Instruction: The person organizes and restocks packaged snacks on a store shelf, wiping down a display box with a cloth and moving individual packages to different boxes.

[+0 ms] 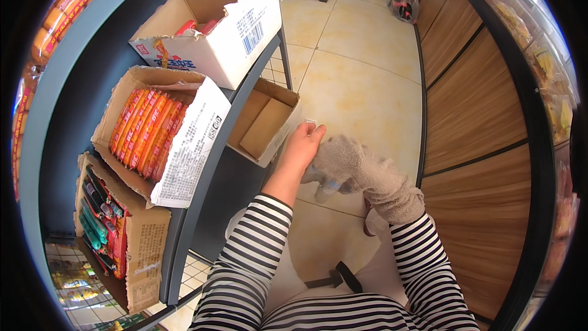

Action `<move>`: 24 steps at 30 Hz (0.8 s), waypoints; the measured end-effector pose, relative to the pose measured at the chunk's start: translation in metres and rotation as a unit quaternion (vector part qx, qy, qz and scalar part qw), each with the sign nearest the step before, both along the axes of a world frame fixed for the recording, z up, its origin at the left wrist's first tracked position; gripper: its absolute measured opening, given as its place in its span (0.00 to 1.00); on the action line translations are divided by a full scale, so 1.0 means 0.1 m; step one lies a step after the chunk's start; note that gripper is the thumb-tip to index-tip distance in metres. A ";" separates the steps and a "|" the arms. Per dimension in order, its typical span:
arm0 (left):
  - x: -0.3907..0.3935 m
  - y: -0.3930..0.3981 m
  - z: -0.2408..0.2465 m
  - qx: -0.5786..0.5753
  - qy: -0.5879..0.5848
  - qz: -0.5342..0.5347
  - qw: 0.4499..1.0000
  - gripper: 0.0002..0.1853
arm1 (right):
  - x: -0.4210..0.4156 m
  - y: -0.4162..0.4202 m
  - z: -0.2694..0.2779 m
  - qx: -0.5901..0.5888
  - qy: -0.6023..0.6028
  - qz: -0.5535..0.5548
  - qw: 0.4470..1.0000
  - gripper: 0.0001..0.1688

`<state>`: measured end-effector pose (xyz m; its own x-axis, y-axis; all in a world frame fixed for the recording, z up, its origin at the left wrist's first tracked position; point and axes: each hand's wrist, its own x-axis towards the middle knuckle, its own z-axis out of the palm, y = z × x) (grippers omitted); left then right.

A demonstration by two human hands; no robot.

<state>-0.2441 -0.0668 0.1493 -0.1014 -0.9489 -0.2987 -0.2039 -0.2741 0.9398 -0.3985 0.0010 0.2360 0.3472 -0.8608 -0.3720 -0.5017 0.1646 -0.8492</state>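
Observation:
My left hand [303, 145] is bare, with its fingers curled and the thumb beside them. A small white tag with a reddish edge [310, 122] shows at its fingertips; whether the hand grips it is unclear. My right hand is covered by a fuzzy grey-brown cloth glove or mitt [363, 170], pulled up to the striped sleeve. Blurred grey-blue parts [328, 186] show under the mitt, next to my left wrist. The mitt hides the right fingers. Just left of my left hand is an open cardboard box [294, 112] on a low level.
On the dark shelf rack [209, 156] at left stand torn-open cartons: a white one [243, 50], one with orange-wrapped sausages [144, 131], and one with green and dark packs [98, 220]. A wood-panelled counter [477, 101] runs along the right. A plastic bag [403, 3] sits on the tiled floor [363, 69].

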 end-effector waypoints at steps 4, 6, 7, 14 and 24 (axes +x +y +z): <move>-0.01 -0.06 -0.10 0.009 -0.056 -0.072 0.996 0.32 | -0.08 0.08 -0.08 -0.056 -0.082 -0.070 0.993 0.22; -0.03 -0.04 -0.08 0.015 -0.048 -0.075 0.996 0.35 | -0.09 0.09 -0.11 -0.069 -0.108 -0.093 0.987 0.22; -0.07 0.02 0.01 0.007 -0.047 -0.065 0.997 0.35 | -0.12 0.10 -0.12 -0.074 -0.111 -0.104 0.986 0.22; -0.16 0.14 0.13 0.140 0.300 -0.170 0.928 0.39 | -0.15 0.12 -0.17 -0.109 -0.131 -0.141 0.975 0.21; -0.09 0.16 0.29 0.126 0.132 -0.124 0.975 0.30 | -0.40 -0.02 -0.20 -0.184 -0.074 -0.184 0.963 0.20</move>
<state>-0.2530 -0.0512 0.1788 -0.4235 -0.7853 -0.4517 -0.0542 -0.4757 0.8779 -0.4388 -0.0011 0.2160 0.0185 -0.9998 0.0122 -0.3364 -0.0177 -0.9415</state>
